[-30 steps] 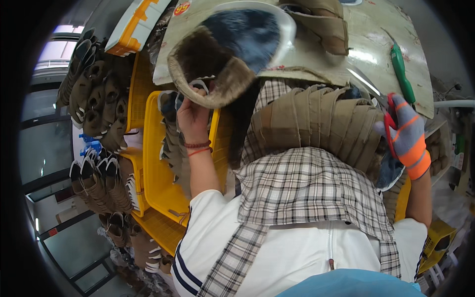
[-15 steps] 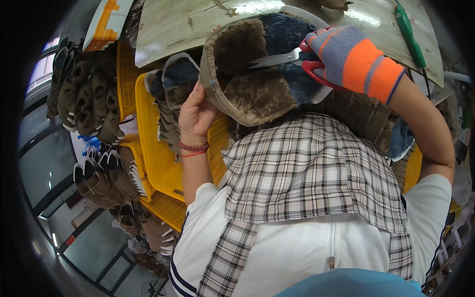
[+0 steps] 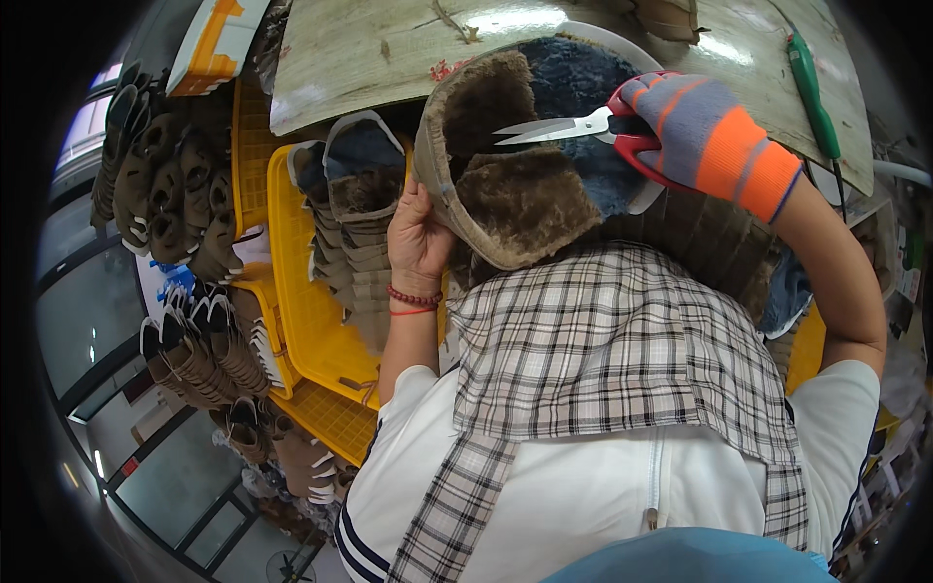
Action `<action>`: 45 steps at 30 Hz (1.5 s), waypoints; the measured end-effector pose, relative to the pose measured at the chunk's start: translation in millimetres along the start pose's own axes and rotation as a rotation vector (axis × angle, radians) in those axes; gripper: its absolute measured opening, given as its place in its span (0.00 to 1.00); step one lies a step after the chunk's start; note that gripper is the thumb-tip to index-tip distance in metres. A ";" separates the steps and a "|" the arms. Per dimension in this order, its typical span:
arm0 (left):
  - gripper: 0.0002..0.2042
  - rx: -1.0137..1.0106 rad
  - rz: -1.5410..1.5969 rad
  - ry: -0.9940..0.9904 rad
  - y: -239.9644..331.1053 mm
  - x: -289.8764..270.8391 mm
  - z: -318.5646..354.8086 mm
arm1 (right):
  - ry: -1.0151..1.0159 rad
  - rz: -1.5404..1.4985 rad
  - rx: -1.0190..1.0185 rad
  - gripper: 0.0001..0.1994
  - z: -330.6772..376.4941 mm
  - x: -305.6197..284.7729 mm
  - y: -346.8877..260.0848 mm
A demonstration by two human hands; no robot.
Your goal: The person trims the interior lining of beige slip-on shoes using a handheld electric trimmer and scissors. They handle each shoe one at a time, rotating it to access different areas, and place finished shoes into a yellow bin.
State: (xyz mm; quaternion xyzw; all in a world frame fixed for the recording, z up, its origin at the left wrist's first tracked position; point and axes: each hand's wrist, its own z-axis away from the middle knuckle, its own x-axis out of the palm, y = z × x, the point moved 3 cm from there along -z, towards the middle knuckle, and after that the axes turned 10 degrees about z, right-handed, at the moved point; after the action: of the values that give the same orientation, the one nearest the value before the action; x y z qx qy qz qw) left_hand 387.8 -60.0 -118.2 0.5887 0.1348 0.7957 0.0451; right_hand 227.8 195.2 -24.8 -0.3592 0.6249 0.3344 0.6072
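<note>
My left hand (image 3: 422,238), bare with a beaded bracelet at the wrist, grips the left rim of a boot upper (image 3: 517,214) lined with brown and blue plush. Its fingers are partly hidden behind the rim, with the thumb against its side. In my right hand (image 3: 705,133), gloved in grey and orange knit, are red-handled scissors (image 3: 573,127). The blades point left over the upper's opening, slightly parted. Whether they touch the lining I cannot tell.
A light wooden table (image 3: 360,68) lies ahead, with a green-handled tool (image 3: 812,95) at its right. Stacked boot uppers (image 3: 360,223) fill part of a yellow crate (image 3: 301,321) on the left. More brown uppers (image 3: 165,194) stand farther left. A white and orange box (image 3: 216,49) sits at the upper left.
My left hand and the boot upper have shifted right and slightly down. My right hand with the scissors has lowered a little, and the blades show a little more apart.
</note>
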 end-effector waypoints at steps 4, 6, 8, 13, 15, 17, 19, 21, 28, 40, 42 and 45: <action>0.13 0.011 -0.032 -0.090 3.3 -15.5 -1.9 | -0.001 0.098 -0.033 0.16 4.0 -14.6 -14.1; 0.13 -0.017 -0.008 -0.180 0.8 -18.3 -2.3 | -0.012 0.136 -0.027 0.16 5.3 -19.4 -22.4; 0.17 -0.034 -0.002 -0.156 0.2 -25.9 -2.0 | -0.019 0.162 -0.004 0.17 7.4 -22.2 -25.8; 0.16 -0.055 0.097 -0.130 -12.3 -25.9 -3.8 | -0.096 0.256 0.052 0.17 8.2 -24.5 -29.7; 0.15 -0.050 0.124 -0.122 -15.8 -18.9 -3.8 | -0.173 0.265 0.065 0.17 6.2 -24.8 -27.9; 0.15 -0.044 0.134 -0.052 -16.2 -16.9 -3.0 | -0.120 0.172 0.061 0.16 8.4 -22.7 -22.7; 0.14 -0.043 0.112 -0.018 -14.5 -18.8 -0.2 | -0.032 0.027 0.074 0.15 11.8 -18.0 -13.5; 0.14 -0.051 0.055 -0.027 -9.4 -15.2 2.4 | 0.098 -0.165 0.108 0.15 16.6 -16.3 -1.4; 0.17 -0.019 0.046 -0.206 -9.2 62.2 1.2 | 0.405 -0.861 0.447 0.18 36.7 -34.5 7.2; 0.14 -0.075 -0.651 -0.765 -150.3 174.3 -56.2 | 0.856 -0.555 0.558 0.20 125.1 -91.0 15.1; 0.15 0.188 -1.150 -1.060 -165.9 192.6 -56.2 | 0.833 -0.544 0.612 0.17 170.8 -123.8 15.9; 0.19 0.322 -1.633 -1.433 -196.9 196.3 -39.1 | 0.656 -0.687 0.912 0.17 239.3 -101.6 18.2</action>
State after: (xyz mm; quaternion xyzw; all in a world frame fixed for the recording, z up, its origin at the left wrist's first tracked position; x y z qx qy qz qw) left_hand 274.2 167.9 0.1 0.6469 0.5287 -0.0273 0.5488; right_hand 336.9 413.4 67.1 -0.3281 0.7063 -0.3037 0.5488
